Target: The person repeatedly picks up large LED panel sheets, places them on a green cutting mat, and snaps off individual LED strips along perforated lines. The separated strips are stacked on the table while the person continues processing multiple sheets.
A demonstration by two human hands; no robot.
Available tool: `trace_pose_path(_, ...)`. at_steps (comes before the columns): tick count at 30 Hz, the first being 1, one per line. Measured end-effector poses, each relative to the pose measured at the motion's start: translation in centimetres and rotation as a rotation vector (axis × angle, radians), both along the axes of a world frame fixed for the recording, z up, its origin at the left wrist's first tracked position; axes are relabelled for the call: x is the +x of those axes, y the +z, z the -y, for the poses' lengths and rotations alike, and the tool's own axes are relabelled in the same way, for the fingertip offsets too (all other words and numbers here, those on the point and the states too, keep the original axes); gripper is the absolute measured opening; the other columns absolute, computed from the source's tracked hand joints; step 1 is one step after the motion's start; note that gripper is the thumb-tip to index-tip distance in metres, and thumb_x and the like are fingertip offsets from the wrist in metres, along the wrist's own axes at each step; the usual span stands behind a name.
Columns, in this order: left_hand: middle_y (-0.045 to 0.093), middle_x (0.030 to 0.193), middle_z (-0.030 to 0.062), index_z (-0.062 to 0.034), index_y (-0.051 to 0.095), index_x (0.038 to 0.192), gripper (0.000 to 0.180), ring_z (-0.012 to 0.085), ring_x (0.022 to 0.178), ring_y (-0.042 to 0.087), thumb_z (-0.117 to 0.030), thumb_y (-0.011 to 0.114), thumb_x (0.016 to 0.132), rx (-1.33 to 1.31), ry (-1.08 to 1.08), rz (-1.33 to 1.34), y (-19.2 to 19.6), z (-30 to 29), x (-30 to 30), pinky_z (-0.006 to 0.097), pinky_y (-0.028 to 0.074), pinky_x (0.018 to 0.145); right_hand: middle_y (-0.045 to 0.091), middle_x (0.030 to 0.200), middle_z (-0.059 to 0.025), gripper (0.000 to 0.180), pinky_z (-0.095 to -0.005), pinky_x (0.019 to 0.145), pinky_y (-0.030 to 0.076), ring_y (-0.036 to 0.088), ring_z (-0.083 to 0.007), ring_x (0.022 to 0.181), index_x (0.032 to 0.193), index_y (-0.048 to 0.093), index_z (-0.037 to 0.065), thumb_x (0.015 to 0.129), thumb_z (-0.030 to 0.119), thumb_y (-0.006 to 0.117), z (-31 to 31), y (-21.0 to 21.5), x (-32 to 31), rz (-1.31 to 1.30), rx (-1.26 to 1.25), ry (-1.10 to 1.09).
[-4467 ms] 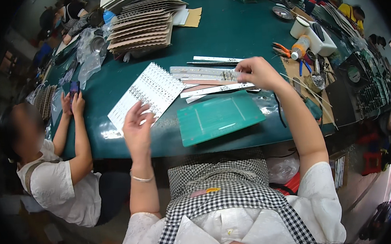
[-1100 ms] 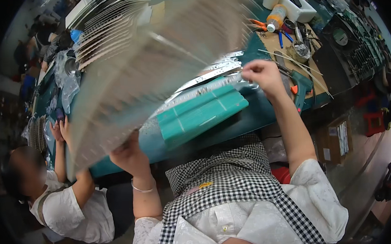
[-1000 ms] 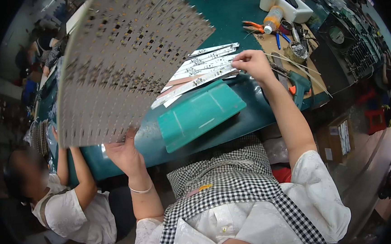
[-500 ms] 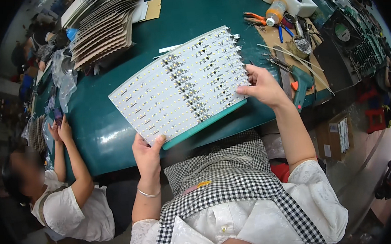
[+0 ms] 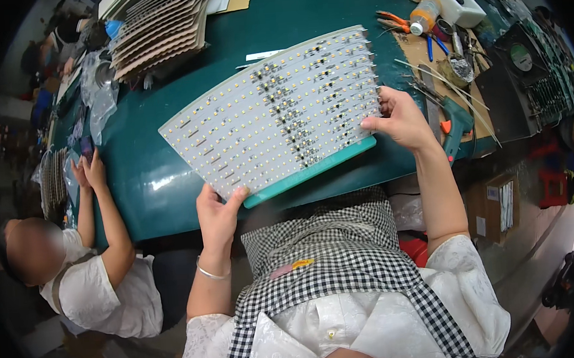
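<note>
A broad white LED circuit board panel [image 5: 243, 129], dotted with rows of small yellowish LEDs and dark components, is held up in front of me over the green table. My left hand [image 5: 219, 210] pinches its lower left corner, thumb on the face and fingers behind. At its right edge, where short pins stick out, my right hand [image 5: 399, 119] grips with the thumb in front; the other fingers are partly behind the panel. A teal strip [image 5: 313, 172] shows along the panel's lower edge; I cannot tell whether it is attached.
Corrugated sheets [image 5: 161, 38] stand stacked at the far left of the green table [image 5: 135, 196]. A glue gun [image 5: 456, 127], orange-handled pliers [image 5: 394, 20] and a bottle [image 5: 425, 13] lie to the right. On the left, another person [image 5: 101, 285] holds a small dark object.
The panel has shifted slightly right and tilted, its right end rising, with both hands still gripping it. The background has moved a little in view.
</note>
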State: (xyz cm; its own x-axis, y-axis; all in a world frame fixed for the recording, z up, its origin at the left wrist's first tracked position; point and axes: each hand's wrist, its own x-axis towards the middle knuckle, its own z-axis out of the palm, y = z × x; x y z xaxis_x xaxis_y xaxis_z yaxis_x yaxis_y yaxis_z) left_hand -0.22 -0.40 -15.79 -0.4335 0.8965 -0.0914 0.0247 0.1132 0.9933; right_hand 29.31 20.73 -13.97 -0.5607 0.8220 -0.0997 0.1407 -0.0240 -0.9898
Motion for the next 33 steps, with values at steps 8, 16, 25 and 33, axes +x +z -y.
trace_pose_path(8, 0.068, 0.099, 0.0092, 0.004, 0.061, 0.106, 0.03, 0.0137, 0.09, 0.063, -0.003, 0.072, 0.079, -0.002, -0.022, 0.043, 0.2, -0.8, -0.6, 0.029, 0.049, 0.084, 0.066, 0.099, -0.0067, 0.041, -0.0282, 0.076, 0.054, 0.063, -0.0111, 0.085, 0.111, 0.058, -0.003, 0.074, -0.001, 0.075, -0.9, -0.3, -0.1, -0.026, -0.059, 0.052)
trace_pose_path(16, 0.069, 0.094, 0.008, 0.0031, 0.064, 0.1, 0.025, 0.0123, 0.084, 0.062, -0.004, 0.074, 0.078, 0.01, 0.0, -0.034, -0.3, -1.1, -1.0, 0.028, 0.049, 0.081, 0.067, 0.095, -0.0046, 0.037, -0.0277, 0.074, 0.053, 0.061, -0.01, 0.081, 0.107, 0.061, -0.002, 0.073, 0.002, 0.077, -0.9, -1.4, 0.6, -0.003, 0.026, 0.045)
trace_pose_path(25, 0.068, 0.098, 0.0072, 0.0021, 0.063, 0.104, 0.028, 0.013, 0.091, 0.061, -0.007, 0.073, 0.08, 0.005, 0.014, -0.01, -0.7, -0.2, -0.5, 0.029, 0.047, 0.085, 0.068, 0.091, -0.0037, 0.03, -0.0259, 0.073, 0.05, 0.061, -0.0091, 0.079, 0.099, 0.063, -0.001, 0.073, 0.002, 0.077, -0.5, -0.6, 0.0, 0.05, 0.027, 0.017)
trace_pose_path(33, 0.068, 0.097, 0.0075, 0.0025, 0.062, 0.103, 0.03, 0.0134, 0.088, 0.062, -0.008, 0.075, 0.079, -0.072, -0.031, -0.062, -1.1, 0.8, -0.5, 0.029, 0.049, 0.082, 0.066, 0.088, -0.0015, 0.031, -0.0259, 0.073, 0.051, 0.061, -0.0087, 0.078, 0.1, 0.063, -0.001, 0.072, 0.0, 0.077, 0.1, -0.5, 0.6, 0.052, 0.049, -0.011)
